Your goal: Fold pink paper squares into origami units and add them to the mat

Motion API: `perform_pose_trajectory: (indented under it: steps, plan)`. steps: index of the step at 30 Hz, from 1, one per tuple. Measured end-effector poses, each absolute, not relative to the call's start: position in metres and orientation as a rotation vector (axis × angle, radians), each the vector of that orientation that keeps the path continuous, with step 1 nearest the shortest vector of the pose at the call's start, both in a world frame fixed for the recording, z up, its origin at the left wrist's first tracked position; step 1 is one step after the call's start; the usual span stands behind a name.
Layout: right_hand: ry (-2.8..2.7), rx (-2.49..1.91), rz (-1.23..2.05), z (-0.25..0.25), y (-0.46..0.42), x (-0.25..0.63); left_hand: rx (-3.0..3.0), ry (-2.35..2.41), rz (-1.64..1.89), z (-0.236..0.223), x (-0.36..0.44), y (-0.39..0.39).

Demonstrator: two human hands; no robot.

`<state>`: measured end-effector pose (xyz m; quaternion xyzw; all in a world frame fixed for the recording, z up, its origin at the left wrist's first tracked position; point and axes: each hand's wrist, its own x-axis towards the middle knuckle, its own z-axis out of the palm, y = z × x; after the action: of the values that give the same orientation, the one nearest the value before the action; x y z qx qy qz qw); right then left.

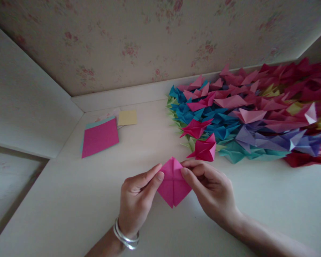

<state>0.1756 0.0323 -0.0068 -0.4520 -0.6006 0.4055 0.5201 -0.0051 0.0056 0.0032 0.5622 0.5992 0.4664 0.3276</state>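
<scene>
A pink origami paper [173,184], folded into a diamond with a crease or slit down its middle, is held up between my two hands above the white table. My left hand [139,196], with silver bangles at the wrist, pinches its left corner between thumb and fingers. On the other side, my right hand [212,187] grips the upper right edge, thumb in front and fingers curled. Just beyond the right hand lies a folded magenta paper crane [204,148], apart from the held piece.
Many folded paper cranes [246,107] in blue, pink, purple and red cover the table's right rear. At left lie a stack of magenta and teal paper sheets [101,137] and a small yellow paper square [127,117]. Floral wallpaper [139,43] rises behind the white table [77,200].
</scene>
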Motion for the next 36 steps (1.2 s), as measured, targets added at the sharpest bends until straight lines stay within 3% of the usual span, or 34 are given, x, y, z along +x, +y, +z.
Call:
perform_pose_trajectory:
  steps: [13, 36]
  plan:
    - [-1.226, -0.98, 1.239, -0.0134, 0.0328, 0.1724, 1.477, 1.511, 1.165, 0.0051, -0.0072, 0.0085]
    - [-1.367, -1.173, 1.386, -0.0161, 0.0341, 0.1744, 1.554, 1.425, 0.943, 0.0018, -0.0058, 0.0121]
